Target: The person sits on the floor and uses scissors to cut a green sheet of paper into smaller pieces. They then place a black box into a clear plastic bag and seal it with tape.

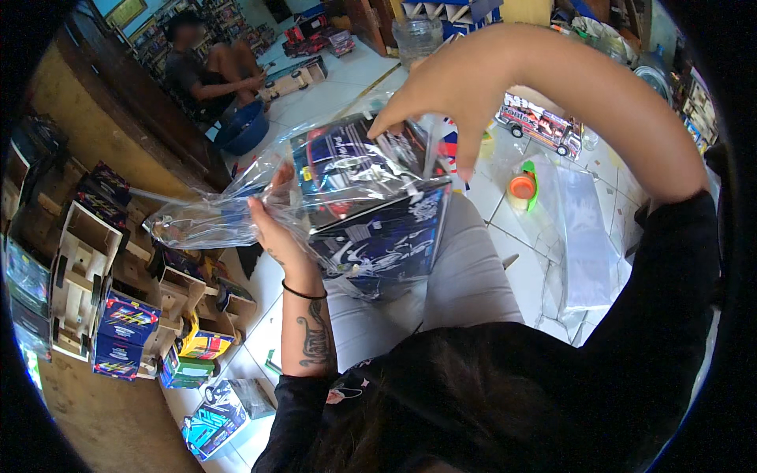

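Note:
Across my lap lies a boxy dark blue, printed toy truck body (382, 236) inside a clear plastic bag (209, 217). The bag's loose, crumpled end stretches out to the left. My left hand (277, 232) grips the bagged toy at its left side, thumb on the outside and the other fingers partly hidden behind the film. Arched over the far right corner of the toy is my right hand (457, 91), with its fingers spread apart. One of its fingertips reaches the bag's top; whether it presses there I cannot tell.
Wooden toy trucks (87, 276) are stacked at left. An orange tape roll on a green dispenser (522, 188) and clear plastic sheets (583, 244) lie right on the tiles, near a printed toy truck (540, 126). Far left, a person (209, 75) sits by a blue basin (243, 128).

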